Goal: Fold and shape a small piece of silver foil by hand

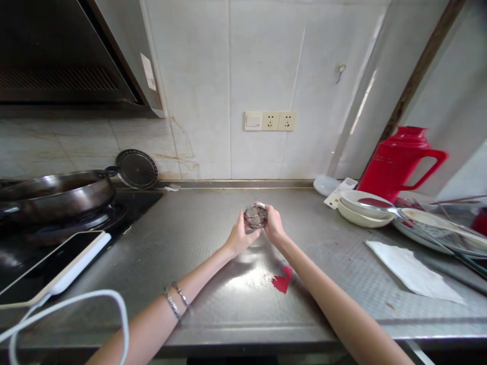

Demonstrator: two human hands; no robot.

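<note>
Above the middle of the steel counter (205,223), both hands hold a small round grey object (255,217) with a dark rim. It looks like glass or wire mesh; I cannot tell which. My left hand (239,236) grips its left side and underside, thumb towards me. On the opposite side, my right hand (274,225) has its fingers closed at the rim. A small white piece (261,205) shows at the right fingertips, by the object's top edge; its kind is unclear. Below the hands, a torn red scrap (282,280) lies flat on the counter.
A pan (57,197) sits on the stove at left, behind a phone (53,268) with a white cable (114,294). On the right are a red thermos (397,162), stacked bowls (361,215), plates (411,235) and a white napkin (414,271).
</note>
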